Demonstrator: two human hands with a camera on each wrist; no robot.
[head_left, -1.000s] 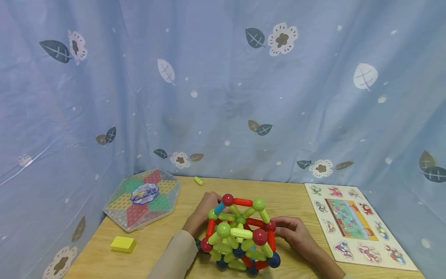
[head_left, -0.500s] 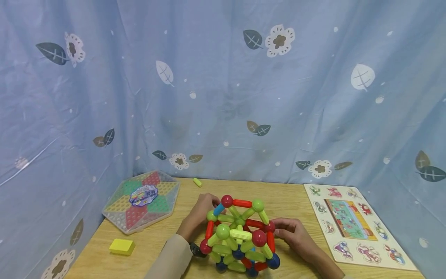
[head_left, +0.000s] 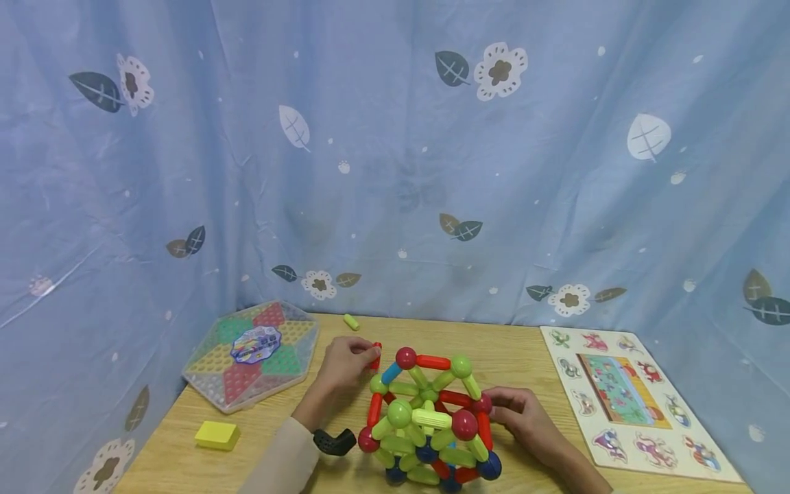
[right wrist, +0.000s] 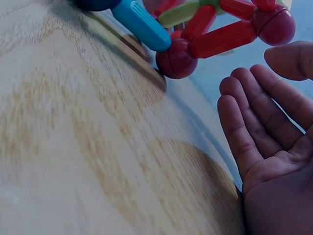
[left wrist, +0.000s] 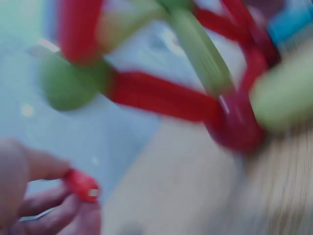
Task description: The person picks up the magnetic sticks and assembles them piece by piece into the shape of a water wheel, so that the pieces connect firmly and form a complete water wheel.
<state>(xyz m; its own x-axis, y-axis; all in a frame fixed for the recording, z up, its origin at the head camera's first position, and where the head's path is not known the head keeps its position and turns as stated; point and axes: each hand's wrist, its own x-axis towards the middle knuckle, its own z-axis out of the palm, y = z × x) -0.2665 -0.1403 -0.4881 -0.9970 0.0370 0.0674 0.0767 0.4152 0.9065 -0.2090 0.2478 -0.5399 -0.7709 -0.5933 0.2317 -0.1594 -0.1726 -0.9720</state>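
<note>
A frame of magnetic rods and balls (head_left: 426,398) in green, red and blue stands at the table's front. To its left, my left hand (head_left: 345,360) pinches a short red magnetic rod (head_left: 376,355) between thumb and fingers, apart from the frame. The left wrist view, though blurred, shows this red rod (left wrist: 83,185) at the fingertips below the frame's green ball (left wrist: 71,81). On the right, my right hand (head_left: 524,418) has its fingertips at a red ball (head_left: 483,403) of the frame. Its fingers (right wrist: 264,105) lie extended beneath that ball (right wrist: 274,24) in the right wrist view.
A hexagonal board (head_left: 253,353) lies at the back left, with a yellow block (head_left: 217,436) in front. One loose yellow-green rod (head_left: 351,322) lies near the curtain (head_left: 395,171). A wooden picture puzzle (head_left: 636,398) occupies the table's (head_left: 296,398) right side.
My left hand has come out from behind the frame, moving left with the red rod now visible in it. The right hand has stayed at the red ball.
</note>
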